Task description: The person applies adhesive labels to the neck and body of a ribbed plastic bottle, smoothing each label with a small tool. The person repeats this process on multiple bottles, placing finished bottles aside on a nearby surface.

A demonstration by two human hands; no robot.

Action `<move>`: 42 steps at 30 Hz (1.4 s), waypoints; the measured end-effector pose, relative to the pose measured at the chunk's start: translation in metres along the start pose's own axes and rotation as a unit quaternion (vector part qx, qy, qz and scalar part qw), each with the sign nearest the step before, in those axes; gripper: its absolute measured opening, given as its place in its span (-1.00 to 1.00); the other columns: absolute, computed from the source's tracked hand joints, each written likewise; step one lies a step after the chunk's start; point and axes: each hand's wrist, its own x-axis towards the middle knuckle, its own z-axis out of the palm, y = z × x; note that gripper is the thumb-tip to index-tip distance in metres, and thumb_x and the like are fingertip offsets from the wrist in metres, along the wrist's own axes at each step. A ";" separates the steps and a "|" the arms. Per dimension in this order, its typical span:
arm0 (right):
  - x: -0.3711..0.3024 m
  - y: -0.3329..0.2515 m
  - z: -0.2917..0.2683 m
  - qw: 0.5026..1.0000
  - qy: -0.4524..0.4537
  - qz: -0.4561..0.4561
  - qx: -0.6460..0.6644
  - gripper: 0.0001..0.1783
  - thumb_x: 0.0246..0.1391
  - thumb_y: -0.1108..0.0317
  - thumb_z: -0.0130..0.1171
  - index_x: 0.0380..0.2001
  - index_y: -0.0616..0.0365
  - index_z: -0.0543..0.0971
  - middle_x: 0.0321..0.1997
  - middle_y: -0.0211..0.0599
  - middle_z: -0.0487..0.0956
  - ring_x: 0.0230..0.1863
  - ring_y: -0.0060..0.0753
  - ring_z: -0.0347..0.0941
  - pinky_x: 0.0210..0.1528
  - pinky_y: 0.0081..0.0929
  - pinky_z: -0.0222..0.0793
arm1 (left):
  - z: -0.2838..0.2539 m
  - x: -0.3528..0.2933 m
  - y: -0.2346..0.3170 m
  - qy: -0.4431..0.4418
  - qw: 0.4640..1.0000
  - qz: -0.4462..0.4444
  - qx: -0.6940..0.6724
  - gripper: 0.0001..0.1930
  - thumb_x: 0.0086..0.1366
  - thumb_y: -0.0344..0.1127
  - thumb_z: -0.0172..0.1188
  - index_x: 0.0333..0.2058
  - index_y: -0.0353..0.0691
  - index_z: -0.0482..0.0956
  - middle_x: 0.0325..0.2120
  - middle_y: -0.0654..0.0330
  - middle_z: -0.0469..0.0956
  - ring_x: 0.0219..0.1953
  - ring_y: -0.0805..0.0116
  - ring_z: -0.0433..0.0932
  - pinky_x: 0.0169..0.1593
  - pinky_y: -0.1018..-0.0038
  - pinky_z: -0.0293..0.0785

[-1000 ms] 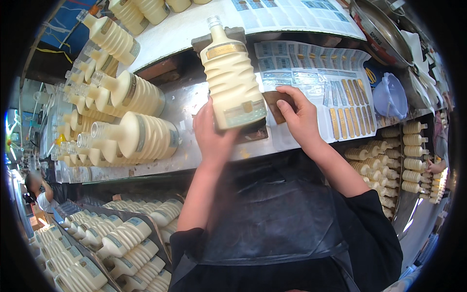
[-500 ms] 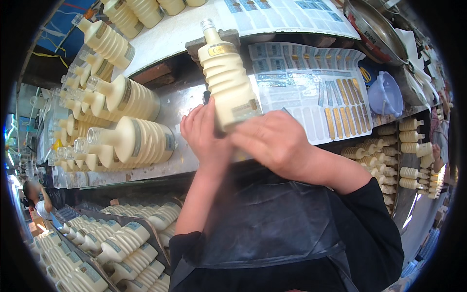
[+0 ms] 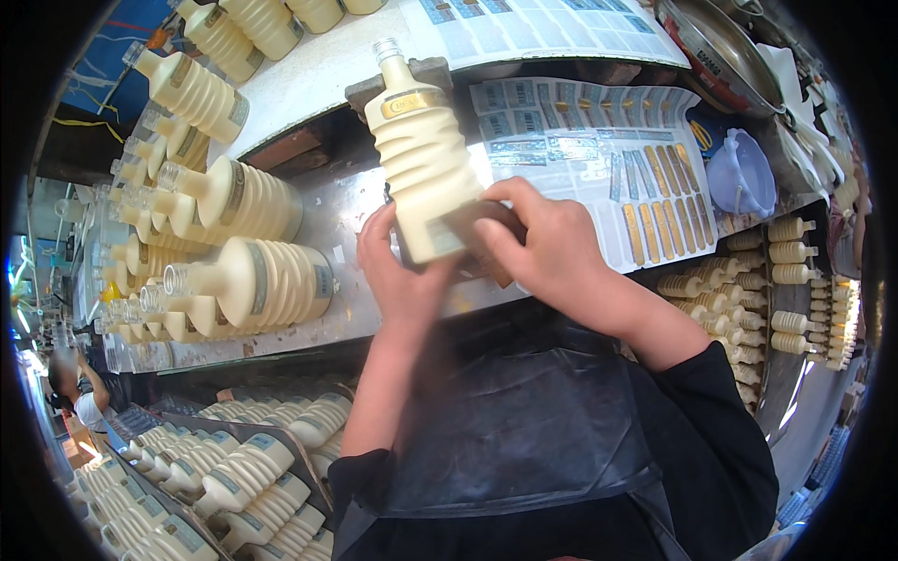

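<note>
A cream bottle (image 3: 430, 168) with spiral ridges and a clear neck lies tilted, its neck pointing away from me, against a dark block (image 3: 434, 77). A gold label (image 3: 412, 104) sits on its shoulder. My left hand (image 3: 400, 280) grips the lower left side of the bottle near its base, the fingers partly blurred. In my right hand (image 3: 554, 245) is a dark brown pad (image 3: 485, 222), its fingers closed round it. The pad presses on the bottle's lower right front and hides part of it.
Sticker sheets (image 3: 599, 178) with gold and blue strips lie right of the bottle. Several cream bottles (image 3: 276, 285) stand at the left. More bottles (image 3: 248, 472) fill trays below left. A lilac bucket (image 3: 741, 176) and a round metal pan (image 3: 720, 51) stand at the right.
The brown pad now shows in my right hand, against the bottle's lower front, where a small label was visible before. My left hand stays by the base.
</note>
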 end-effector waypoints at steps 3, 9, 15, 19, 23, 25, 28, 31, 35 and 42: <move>0.001 0.032 0.007 0.996 -0.002 0.061 0.062 -0.70 0.21 0.26 0.28 -0.07 0.19 0.57 -0.60 -0.15 0.61 -0.58 -0.29 0.58 -0.46 -0.39 0.43 | 0.001 -0.002 -0.017 -0.051 0.989 -0.067 -0.122 -0.04 0.07 -0.26 0.59 0.33 -0.27 0.13 0.16 -0.01 0.41 0.24 0.18 0.41 0.31 0.27 0.35; -0.008 0.003 0.009 0.989 -0.003 0.039 0.139 -0.67 0.22 0.18 0.21 -0.01 0.05 0.49 -0.53 0.00 0.63 -0.43 0.18 0.62 -0.34 -0.04 0.49 | 0.004 0.001 -0.011 -0.057 0.968 -0.103 -0.219 -0.01 0.07 -0.35 0.57 0.34 -0.27 0.05 0.17 -0.01 0.40 0.23 0.20 0.43 0.29 0.30 0.39; -0.003 0.014 0.013 0.990 -0.039 0.088 0.106 -0.69 0.25 0.15 0.19 -0.03 0.04 0.52 -0.57 -0.03 0.60 -0.47 0.16 0.59 -0.35 -0.03 0.46 | -0.004 0.006 -0.003 -0.047 0.941 -0.161 -0.295 -0.12 0.08 -0.46 0.51 0.30 -0.28 0.15 0.17 0.02 0.41 0.21 0.23 0.45 0.28 0.30 0.42; -0.006 0.034 0.021 0.951 -0.034 0.166 0.258 -0.70 0.25 0.18 0.21 -0.04 0.07 0.57 -0.69 -0.32 0.47 -0.64 -0.38 0.40 -0.49 -0.34 0.28 | -0.010 0.009 0.001 -0.005 0.903 -0.178 -0.392 -0.20 0.16 -0.44 0.45 0.30 -0.27 0.16 0.16 0.08 0.40 0.20 0.28 0.44 0.28 0.31 0.42; -0.008 0.040 0.037 0.930 -0.011 0.169 0.327 -0.69 0.23 0.24 0.25 -0.01 0.10 0.60 -0.71 -0.52 0.36 -0.62 -0.73 0.20 -0.54 -0.50 0.11 | -0.014 0.011 0.003 0.006 0.850 -0.163 -0.502 -0.27 0.27 -0.34 0.38 0.31 -0.25 0.15 0.19 0.14 0.37 0.23 0.29 0.39 0.32 0.30 0.37; -0.004 0.040 0.035 0.937 -0.021 0.159 0.310 -0.71 0.26 0.27 0.22 -0.01 0.13 0.62 -0.62 -0.52 0.46 -0.56 -0.73 0.30 -0.49 -0.54 0.21 | -0.013 0.007 -0.001 0.001 0.825 -0.132 -0.549 -0.21 0.31 -0.24 0.40 0.36 -0.23 0.12 0.24 0.15 0.35 0.28 0.26 0.37 0.36 0.26 0.32; 0.005 0.039 0.026 0.883 -0.015 0.183 0.431 -0.77 0.33 0.37 0.15 -0.01 0.18 0.63 -0.39 -0.48 0.59 -0.35 -0.71 0.44 -0.25 -0.63 0.36 | -0.011 0.009 0.006 0.006 0.798 -0.149 -0.584 -0.14 0.31 -0.13 0.42 0.41 -0.20 0.09 0.29 0.14 0.33 0.31 0.23 0.36 0.38 0.23 0.32; 0.010 0.043 0.009 0.842 -0.033 0.190 0.504 -0.78 0.36 0.44 0.10 -0.02 0.20 0.64 -0.20 -0.44 0.63 -0.14 -0.67 0.49 -0.02 -0.62 0.40 | -0.014 0.015 0.016 -0.008 0.777 -0.161 -0.609 -0.12 0.31 -0.08 0.41 0.43 -0.19 0.09 0.30 0.13 0.32 0.32 0.18 0.37 0.38 0.17 0.34; 0.017 0.035 -0.007 0.881 -0.103 0.170 0.428 -0.66 0.41 0.28 0.03 0.08 0.21 0.63 -0.28 -0.52 0.57 -0.17 -0.69 0.45 -0.05 -0.63 0.37 | -0.017 0.016 0.022 0.010 0.873 -0.097 -0.478 -0.09 0.24 -0.14 0.47 0.43 -0.21 0.12 0.27 0.10 0.36 0.31 0.14 0.38 0.30 0.15 0.44; 0.015 0.039 0.015 0.913 -0.181 0.109 0.349 -0.46 0.49 0.05 -0.07 0.26 0.24 0.50 -0.29 -0.42 0.56 -0.29 -0.65 0.44 -0.20 -0.58 0.43 | -0.024 0.021 0.020 -0.026 0.948 0.253 0.191 -0.04 -0.11 -0.38 0.63 0.32 -0.23 0.36 0.20 0.02 0.41 0.12 -0.03 0.52 0.21 0.13 0.47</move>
